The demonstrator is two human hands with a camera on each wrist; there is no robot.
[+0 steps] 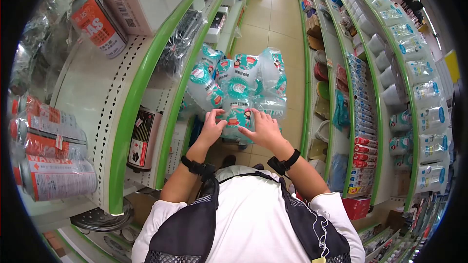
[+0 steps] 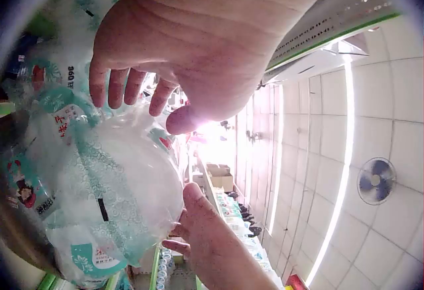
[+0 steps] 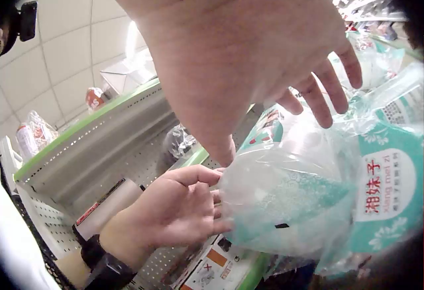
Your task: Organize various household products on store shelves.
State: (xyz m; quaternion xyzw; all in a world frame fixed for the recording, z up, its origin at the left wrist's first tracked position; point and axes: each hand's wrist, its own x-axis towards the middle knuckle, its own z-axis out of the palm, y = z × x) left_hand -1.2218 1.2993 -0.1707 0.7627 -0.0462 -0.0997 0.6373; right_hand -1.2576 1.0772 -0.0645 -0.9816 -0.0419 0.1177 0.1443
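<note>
Both hands are at the nearest bagged pack of translucent plastic cups (image 1: 237, 118), which has teal print and a teal label. On its left edge the left hand (image 1: 212, 129) rests its fingertips. Across the label's right side spreads the right hand (image 1: 266, 130), thumb apart from the fingers. In the left wrist view, the left hand (image 2: 199, 38) reaches over the pack (image 2: 132, 164), fingers loosely bent. The right wrist view shows the right hand (image 3: 252, 58) above the same pack (image 3: 285, 191), with the left hand (image 3: 162, 207) against its far side. Similar packs (image 1: 246, 68) are heaped just beyond.
Green-edged shelves (image 1: 141, 83) line the left, holding orange gas cans (image 1: 100, 22) and a white box (image 1: 146, 0). On the right, shelves carry rows of cups (image 1: 421, 92) and small boxed goods (image 1: 365, 141). A tiled aisle floor (image 1: 278, 14) runs ahead.
</note>
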